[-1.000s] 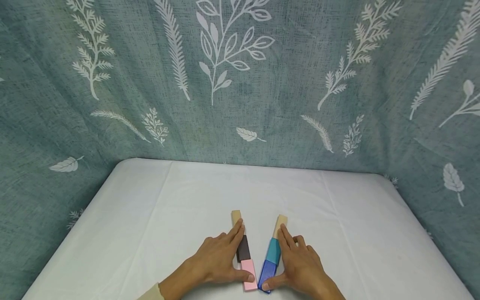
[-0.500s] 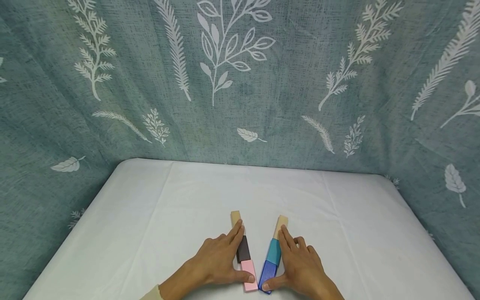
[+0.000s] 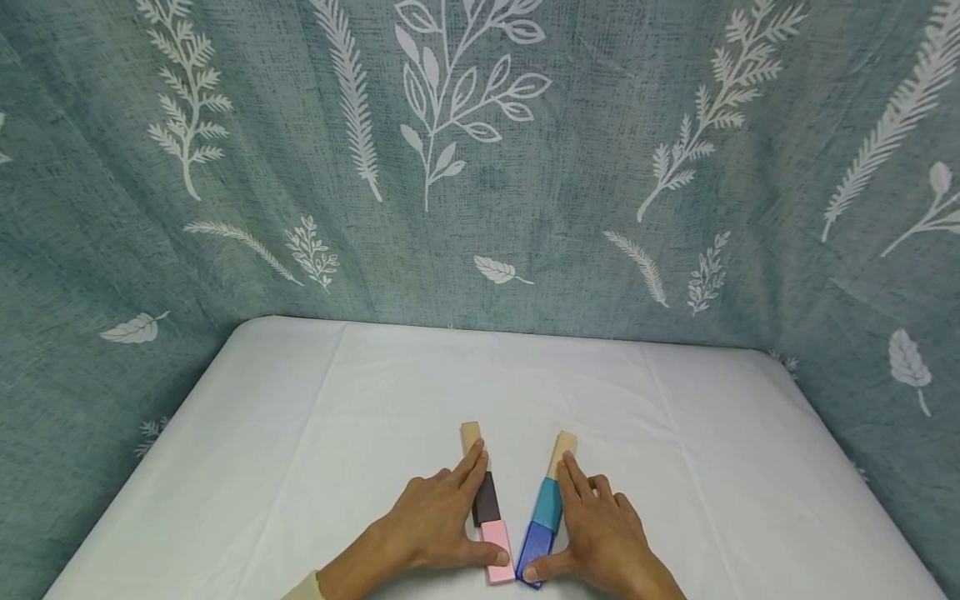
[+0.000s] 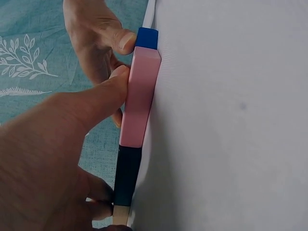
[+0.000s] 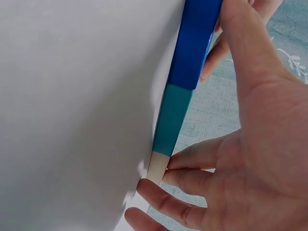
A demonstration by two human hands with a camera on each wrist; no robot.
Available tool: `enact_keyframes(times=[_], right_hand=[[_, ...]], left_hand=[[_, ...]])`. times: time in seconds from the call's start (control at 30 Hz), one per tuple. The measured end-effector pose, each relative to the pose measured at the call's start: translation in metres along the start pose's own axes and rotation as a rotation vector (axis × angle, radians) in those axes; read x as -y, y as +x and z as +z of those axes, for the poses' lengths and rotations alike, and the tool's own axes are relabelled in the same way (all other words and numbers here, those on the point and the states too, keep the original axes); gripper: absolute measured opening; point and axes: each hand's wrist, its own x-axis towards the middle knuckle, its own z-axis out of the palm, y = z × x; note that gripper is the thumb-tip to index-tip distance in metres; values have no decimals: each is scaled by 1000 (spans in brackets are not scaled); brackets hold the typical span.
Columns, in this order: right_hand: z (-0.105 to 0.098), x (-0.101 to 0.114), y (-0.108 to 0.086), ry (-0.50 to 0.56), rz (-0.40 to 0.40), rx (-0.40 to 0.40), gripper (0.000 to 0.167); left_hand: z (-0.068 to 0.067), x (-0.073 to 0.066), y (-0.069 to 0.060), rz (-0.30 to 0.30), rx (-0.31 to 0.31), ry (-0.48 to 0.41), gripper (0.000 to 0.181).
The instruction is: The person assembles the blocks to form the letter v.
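Note:
Two rows of small blocks form a V on the white table in the head view. The left row has a pink block [image 3: 493,537] nearest, then a black block [image 3: 487,500], then a natural wood block [image 3: 470,433]. My left hand [image 3: 435,521] lies along it, thumb on the pink block, extended fingertips at the wood one. In the right row are a blue block [image 3: 536,542], a teal block [image 3: 547,504] and another wood block [image 3: 564,446]. My right hand [image 3: 603,533] rests along these, thumb on the blue block, straight fingers by the wood one. The near ends meet.
A white cloth [image 3: 390,392] covers the table around the blocks. Behind and beside it hangs a green-blue curtain [image 3: 562,183] with white leaf prints. A beige sleeve [image 3: 306,586] shows at the left forearm.

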Motion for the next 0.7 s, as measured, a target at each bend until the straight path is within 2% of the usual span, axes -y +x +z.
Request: enact_keyframes(times=[0.3, 0.7], right_hand=[[2, 0, -3, -10, -13, -24, 149], [2, 0, -3, -11, -4, -17, 148]], left_hand=[[0, -1, -1, -12, -3, 0, 121], [2, -1, -1, -14, -9, -1, 122]])
